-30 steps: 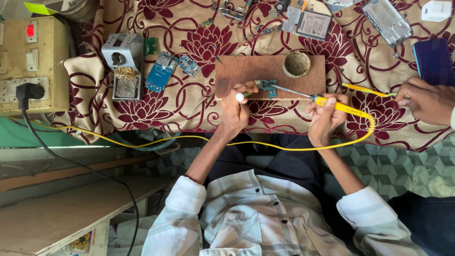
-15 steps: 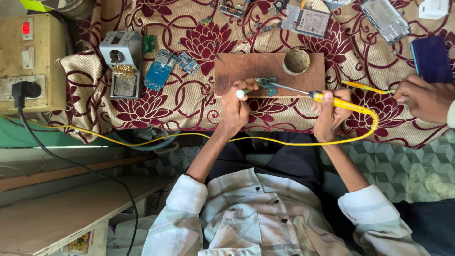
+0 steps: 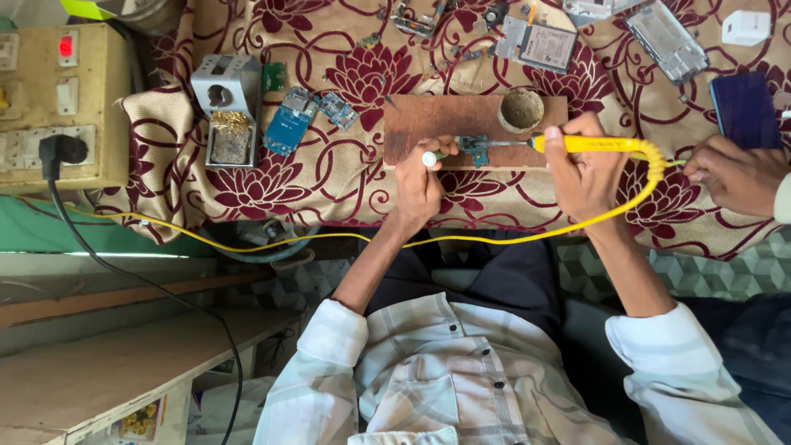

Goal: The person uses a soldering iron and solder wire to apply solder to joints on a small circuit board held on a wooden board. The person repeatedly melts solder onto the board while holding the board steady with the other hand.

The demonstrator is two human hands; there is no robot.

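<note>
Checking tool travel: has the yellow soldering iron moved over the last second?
Yes. The yellow soldering iron has swung up from pointing diagonally below the wooden board to lying level along its lower edge, held by the right hand.

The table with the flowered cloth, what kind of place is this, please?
Probably a small electronics repair bench. The right hand holds a yellow soldering iron over a small circuit board on a wooden block, which the left hand steadies. More circuit boards and opened phone parts lie on the cloth.
</note>
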